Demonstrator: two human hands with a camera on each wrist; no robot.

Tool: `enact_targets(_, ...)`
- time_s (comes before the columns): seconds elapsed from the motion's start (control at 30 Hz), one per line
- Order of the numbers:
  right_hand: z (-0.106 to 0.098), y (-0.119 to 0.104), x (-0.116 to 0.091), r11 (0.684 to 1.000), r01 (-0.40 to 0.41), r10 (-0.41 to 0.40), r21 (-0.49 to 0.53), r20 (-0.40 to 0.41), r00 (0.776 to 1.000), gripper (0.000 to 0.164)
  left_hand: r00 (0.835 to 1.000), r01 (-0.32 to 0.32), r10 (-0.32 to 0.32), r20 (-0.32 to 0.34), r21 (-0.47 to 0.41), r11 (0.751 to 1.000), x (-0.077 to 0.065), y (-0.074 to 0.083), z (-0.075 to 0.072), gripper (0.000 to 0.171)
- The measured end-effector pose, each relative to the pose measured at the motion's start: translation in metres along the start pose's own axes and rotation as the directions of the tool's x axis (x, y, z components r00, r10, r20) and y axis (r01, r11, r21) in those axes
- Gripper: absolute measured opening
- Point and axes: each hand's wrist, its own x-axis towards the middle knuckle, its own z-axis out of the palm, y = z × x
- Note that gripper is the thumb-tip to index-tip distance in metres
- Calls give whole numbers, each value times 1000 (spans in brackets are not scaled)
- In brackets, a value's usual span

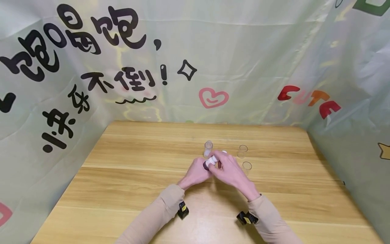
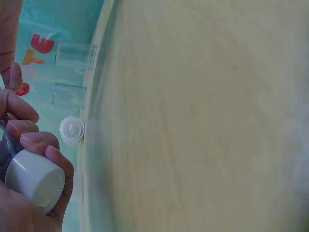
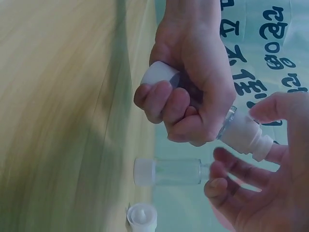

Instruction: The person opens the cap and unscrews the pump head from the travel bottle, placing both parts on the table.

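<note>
My left hand (image 1: pixel 198 172) grips a small clear bottle whose white cap-like base (image 2: pixel 36 180) sticks out below the curled fingers. At its upper end the clear rim (image 3: pixel 228 122) shows, and a stepped white plug (image 3: pixel 243 133) stands in it. My right hand (image 1: pixel 229 169) has its thumb and forefinger about the plug, the other fingers loosely bent. The bottle's middle is hidden inside my left fist. Just beyond the hands, a second clear bottle (image 1: pixel 208 147) with a white base (image 3: pixel 144 172) stands upright on the table.
Two clear cylinders, a nearer one (image 1: pixel 247 166) and a farther one (image 1: pixel 242 149), stand to the right on the wooden table (image 1: pixel 137 145). Another white plug (image 2: pixel 72 129) lies near them. Printed cloth walls (image 1: pixel 256 61) enclose the table's back and sides.
</note>
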Motion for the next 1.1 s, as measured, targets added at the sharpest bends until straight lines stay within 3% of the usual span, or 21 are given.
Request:
enact_targets(0.23,0,1,-1,1000,5,-5,-8,24,1000,11,1000,9,-9,8,-8,1000,1,1,0,10)
enact_targets(0.43,-1,0,-1,1000,-20,20,-1,40,999,19,999,34,-34,6,-35,999,0,0,0,6)
enact_targets(0.63,0,-1,-1,999,-25,26,-23,27,999,8,1000,5,-5,17,18,1000,1,1,0,8)
enact_targets(0.83,-1,-3,-2,998,-62,62,-13,45,997,16,1000,26,-26,7,10,1000,1,0,0,12)
enact_targets(1.1,-2,-3,-2,999,-49,50,-25,35,998,10,1000,18,-19,20,43,999,1,1,0,9)
